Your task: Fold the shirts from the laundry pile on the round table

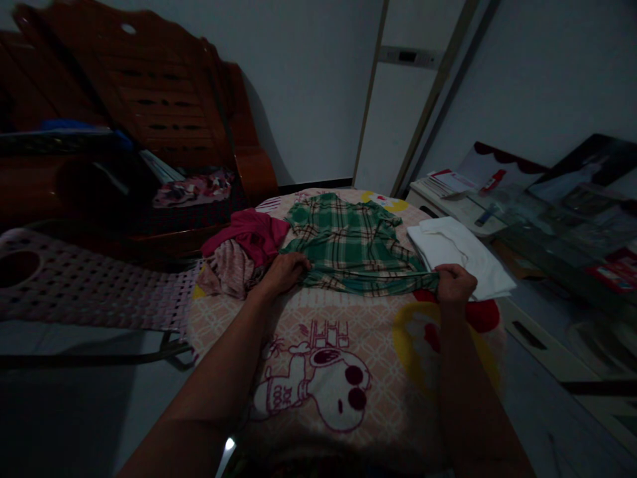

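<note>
A green plaid short-sleeved shirt [343, 232] lies spread on the round table, its collar end away from me. My left hand [287, 271] is closed on the near left corner of its hem. At the near right corner, my right hand [455, 284] grips the hem in a fist. Between the hands the hem is drawn out sideways in long folds. Close to my left hand lie a crumpled magenta garment [253, 232] and a brownish-pink ribbed cloth [226, 265]. A folded white garment [460, 255] sits just beyond my right hand.
A cartoon-dog cloth [293, 325] covers the table. At left stand a woven lounge chair [99, 282] and a carved wooden chair [164, 99] with clothes on its seat. A glass-topped cabinet [537, 242] is at right; a tall white unit [393, 113] stands behind.
</note>
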### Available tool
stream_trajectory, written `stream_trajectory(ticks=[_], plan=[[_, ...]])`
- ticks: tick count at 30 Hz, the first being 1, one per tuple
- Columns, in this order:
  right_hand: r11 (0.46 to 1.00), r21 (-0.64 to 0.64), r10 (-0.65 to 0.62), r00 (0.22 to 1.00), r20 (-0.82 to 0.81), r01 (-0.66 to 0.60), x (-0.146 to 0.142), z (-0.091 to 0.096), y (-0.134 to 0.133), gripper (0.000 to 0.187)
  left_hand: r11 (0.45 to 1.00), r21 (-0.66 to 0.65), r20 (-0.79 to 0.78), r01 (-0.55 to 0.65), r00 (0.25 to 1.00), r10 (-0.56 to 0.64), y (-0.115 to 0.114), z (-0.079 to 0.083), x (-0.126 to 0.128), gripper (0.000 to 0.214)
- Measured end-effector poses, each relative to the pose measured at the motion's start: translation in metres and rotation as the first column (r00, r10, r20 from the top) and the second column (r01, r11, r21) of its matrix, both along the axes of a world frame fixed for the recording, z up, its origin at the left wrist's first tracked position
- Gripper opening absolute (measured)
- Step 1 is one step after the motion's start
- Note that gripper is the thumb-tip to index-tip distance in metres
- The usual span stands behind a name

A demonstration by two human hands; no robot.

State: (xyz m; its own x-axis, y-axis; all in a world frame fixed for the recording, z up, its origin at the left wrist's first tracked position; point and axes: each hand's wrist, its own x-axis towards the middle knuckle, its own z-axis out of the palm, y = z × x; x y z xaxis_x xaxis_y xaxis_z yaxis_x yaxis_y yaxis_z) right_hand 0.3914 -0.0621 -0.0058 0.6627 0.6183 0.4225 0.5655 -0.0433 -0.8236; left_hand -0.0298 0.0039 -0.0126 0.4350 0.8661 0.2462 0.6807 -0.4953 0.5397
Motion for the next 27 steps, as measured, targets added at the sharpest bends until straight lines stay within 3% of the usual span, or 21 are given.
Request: stream_trajectory(ticks=[3, 13, 18, 22, 27], plan=[[1.0, 0.001, 0.006, 1.0, 0.014, -0.006, 0.0, 0.0, 0.0, 0.021, 0.999, -0.016, -0.001, 0.03, 1.0, -0.03, 0.001, 0.0, -0.002, 0.028], [1.0, -0.013, -0.01, 1.0, 0.023, 0.01, 0.0, -0.001, 0.0, 0.023, 0.999, -0.037, -0.008, -0.04, 0.999, 0.04, -0.003, 0.004, 0.006, 0.023], [1.0, 0.007, 0.027, 1.0, 0.0, -0.027, -0.001, 0.005, -0.002, 0.023, 0.995, -0.063, 0.15, -0.079, 0.985, 0.088, -0.009, 0.023, 0.001, 0.025], [0.987, 0.054, 0.159, 0.982, -0.101, -0.154, 0.0, 0.02, -0.005, 0.02, 0.997, -0.066, 0.302, -0.045, 0.951, 0.063, -0.015, 0.045, -0.009, 0.031], [0.968, 0.079, 0.252, 0.937, -0.241, -0.24, 0.004, 0.028, -0.005, 0.018, 0.997, -0.077, 0.276, -0.007, 0.961, 0.028, -0.017, 0.052, -0.013, 0.025]])
